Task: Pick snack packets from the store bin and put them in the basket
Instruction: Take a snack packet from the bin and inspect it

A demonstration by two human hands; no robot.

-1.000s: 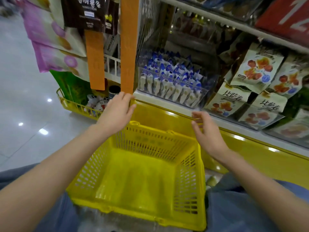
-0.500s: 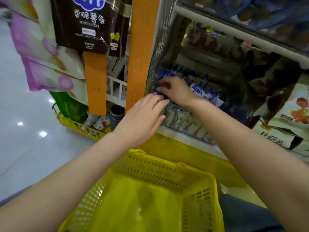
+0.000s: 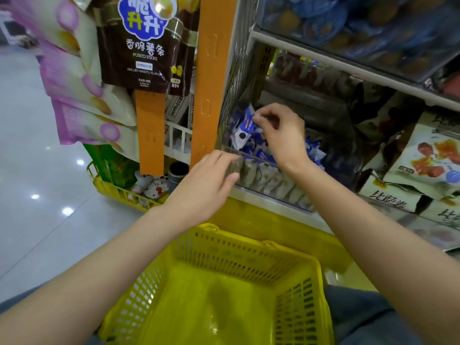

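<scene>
A clear plastic store bin (image 3: 268, 168) on the shelf holds several small blue-and-white snack packets (image 3: 315, 151). My right hand (image 3: 281, 135) is inside the bin and pinches one blue-and-white packet (image 3: 245, 125) by its top, lifted above the pile. My left hand (image 3: 209, 183) rests against the bin's front left corner, fingers bent over the rim. A yellow plastic basket (image 3: 249, 247) stands below both arms with nothing visible inside it.
An orange hanging strip (image 3: 211, 78) and a brown potato-sticks bag (image 3: 146, 43) hang left of the bin. Boxed snacks (image 3: 433, 158) fill the shelf to the right. A white shelf edge (image 3: 348, 63) runs above the bin. Grey tiled floor (image 3: 32, 190) lies at left.
My right hand went from in front of the shelf into the bin and now pinches a raised packet. My left hand moved up to the bin's front corner. The camera moved closer.
</scene>
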